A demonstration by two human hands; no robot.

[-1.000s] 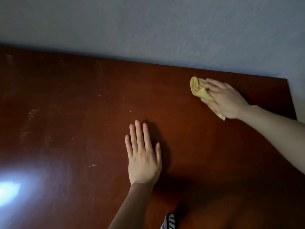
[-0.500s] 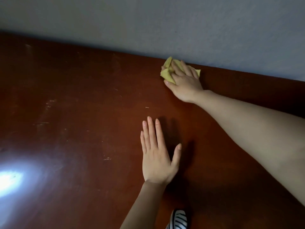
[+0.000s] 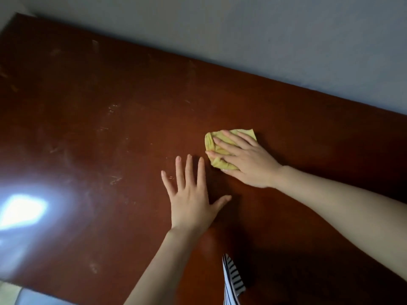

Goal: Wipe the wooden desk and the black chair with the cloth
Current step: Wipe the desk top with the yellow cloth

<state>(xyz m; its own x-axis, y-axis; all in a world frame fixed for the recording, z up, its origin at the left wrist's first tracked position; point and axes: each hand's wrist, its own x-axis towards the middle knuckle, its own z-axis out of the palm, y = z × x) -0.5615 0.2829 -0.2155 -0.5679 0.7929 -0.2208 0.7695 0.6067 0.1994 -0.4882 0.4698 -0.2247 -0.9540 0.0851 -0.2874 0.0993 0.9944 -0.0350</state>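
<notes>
head view, looking down on a reddish-brown wooden table set against a pale grey wall. the table's long axis runs from upper left to lower right across the picture, its far edge meeting the wall. the glossy top carries faint pale scuffs and a bright patch of reflected light at the left. a yellow cloth, bunched and creased into a rough pad, lies near the middle of the table, slightly toward the right; one corner points toward the wall. the right hand lies flat on the cloth, fingers spread and extended toward the upper left, pressing it to the surface rather than curling round it. the left hand rests open, palm down, on bare wood just beside the cloth without touching it, fingers pointing away from the person. a striped garment shows at the lower edge.
</notes>
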